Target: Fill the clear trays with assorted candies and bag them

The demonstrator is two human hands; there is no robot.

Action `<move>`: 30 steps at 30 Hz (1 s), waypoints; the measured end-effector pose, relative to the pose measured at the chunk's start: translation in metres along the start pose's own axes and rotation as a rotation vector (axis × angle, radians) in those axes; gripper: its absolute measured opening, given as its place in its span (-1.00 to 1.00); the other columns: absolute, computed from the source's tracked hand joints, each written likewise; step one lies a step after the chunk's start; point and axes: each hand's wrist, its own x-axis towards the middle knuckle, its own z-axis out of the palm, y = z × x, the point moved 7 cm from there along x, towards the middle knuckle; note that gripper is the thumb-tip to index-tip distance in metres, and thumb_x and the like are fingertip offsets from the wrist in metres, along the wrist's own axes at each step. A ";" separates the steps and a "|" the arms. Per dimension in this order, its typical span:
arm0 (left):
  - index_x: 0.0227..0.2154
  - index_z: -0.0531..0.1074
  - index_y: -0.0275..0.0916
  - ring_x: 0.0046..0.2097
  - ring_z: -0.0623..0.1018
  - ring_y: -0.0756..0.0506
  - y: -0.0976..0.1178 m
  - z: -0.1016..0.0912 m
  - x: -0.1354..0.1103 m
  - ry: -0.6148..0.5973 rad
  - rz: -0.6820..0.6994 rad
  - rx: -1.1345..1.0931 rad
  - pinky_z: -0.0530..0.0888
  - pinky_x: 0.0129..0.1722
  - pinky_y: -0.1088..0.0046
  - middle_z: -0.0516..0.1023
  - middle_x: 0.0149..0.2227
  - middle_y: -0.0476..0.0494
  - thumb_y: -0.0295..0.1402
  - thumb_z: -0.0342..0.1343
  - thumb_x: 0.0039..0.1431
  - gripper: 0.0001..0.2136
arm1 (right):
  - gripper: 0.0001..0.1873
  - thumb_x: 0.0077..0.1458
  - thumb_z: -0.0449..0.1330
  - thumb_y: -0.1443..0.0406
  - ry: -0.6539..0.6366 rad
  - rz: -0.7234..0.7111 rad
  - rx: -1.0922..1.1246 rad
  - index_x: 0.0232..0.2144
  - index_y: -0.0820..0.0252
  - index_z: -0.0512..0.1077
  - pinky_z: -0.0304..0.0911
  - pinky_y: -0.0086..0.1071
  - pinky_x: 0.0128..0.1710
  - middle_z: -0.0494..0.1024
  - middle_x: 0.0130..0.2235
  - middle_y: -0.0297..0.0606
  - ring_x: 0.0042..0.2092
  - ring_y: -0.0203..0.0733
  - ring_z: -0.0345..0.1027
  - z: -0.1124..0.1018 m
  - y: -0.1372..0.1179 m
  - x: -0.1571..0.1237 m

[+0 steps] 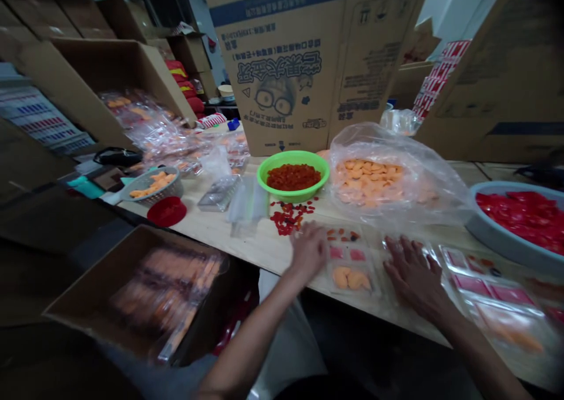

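Observation:
My left hand (311, 250), a little blurred, is at the edge of a loose pile of small red and dark pieces (288, 217). Its fingers are curled together, and what they may hold is hidden. Just right of it lies a clear compartment tray (351, 262) with small red-brown pieces, pink squares and orange curved pieces. My right hand (409, 268) rests with fingers spread over another clear tray, which it mostly covers. Further right, a third filled tray (496, 297) has pink blocks in its middle. Behind the pile stands a green bowl (293, 193) of red pieces.
A plastic bag (374, 182) of orange pieces and a blue-grey basin (478, 218) of red packets stand at the right. Leftward are clear bags (249, 203), a red lid (167, 212) and a grey basket (165, 193). Cartons (282, 53) rise behind; an open box (83, 297) sits below the table edge.

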 end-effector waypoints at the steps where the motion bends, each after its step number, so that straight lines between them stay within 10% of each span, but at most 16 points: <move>1: 0.11 0.42 -0.09 0.33 0.24 -0.22 -0.031 -0.021 0.005 0.053 -0.052 0.070 0.10 0.31 -0.03 0.31 0.30 -0.17 -0.43 -0.06 0.23 -0.59 | -0.37 0.34 -0.21 0.06 0.015 -0.022 0.031 0.33 0.15 0.16 0.02 0.19 0.25 0.13 0.38 0.04 0.40 0.21 -0.08 -0.004 -0.009 -0.001; 6: 0.31 0.16 -0.32 0.40 0.01 -0.48 -0.188 -0.080 0.029 -0.071 -0.265 0.478 0.07 0.27 -0.15 0.03 0.41 -0.42 -0.44 0.07 0.16 -0.38 | -0.42 0.35 -0.18 0.07 -0.061 -0.155 0.227 0.33 0.03 0.16 0.04 0.13 0.27 0.02 0.42 -0.09 0.42 0.10 -0.15 -0.004 -0.062 -0.004; 9: 0.24 0.26 -0.27 0.32 0.24 -0.38 -0.226 -0.080 0.033 -0.186 -0.183 0.530 0.26 0.19 -0.01 0.22 0.33 -0.38 -0.45 -0.06 0.28 -0.55 | -0.44 0.35 -0.18 0.10 -0.104 -0.186 0.301 0.31 0.04 0.19 0.04 0.15 0.27 0.01 0.43 -0.12 0.43 0.10 -0.16 0.004 -0.083 0.000; 17: -0.06 0.42 -0.38 -0.10 0.60 -0.23 -0.198 -0.067 0.001 -0.214 -0.130 0.544 0.42 -0.04 0.24 0.58 -0.16 -0.37 -0.56 -0.08 0.25 -0.74 | -0.47 0.32 -0.11 0.17 -0.091 -0.219 0.337 0.28 0.08 0.19 0.16 0.15 0.20 0.03 0.41 -0.04 0.38 0.13 -0.03 0.008 -0.080 0.002; 23: -0.07 0.44 -0.30 -0.14 0.61 -0.21 -0.174 -0.061 -0.030 -0.238 -0.119 0.391 0.41 -0.24 0.36 0.60 -0.14 -0.32 -0.33 -0.13 0.39 -0.72 | -0.45 0.23 -0.06 0.29 -0.109 -0.014 0.252 0.20 0.46 0.28 0.25 -0.01 0.15 0.37 0.14 0.23 0.17 0.17 0.29 0.013 -0.068 0.018; 30: -0.31 0.64 -0.19 -0.24 0.59 -0.12 -0.200 -0.080 -0.026 -0.071 -0.348 0.056 0.32 -0.29 0.47 0.67 -0.32 -0.12 -0.18 0.10 0.23 -0.74 | -0.44 0.21 -0.03 0.35 -0.248 0.141 0.174 0.21 0.54 0.25 0.29 -0.13 0.00 0.48 -0.08 0.22 -0.02 0.13 0.43 0.017 -0.067 0.034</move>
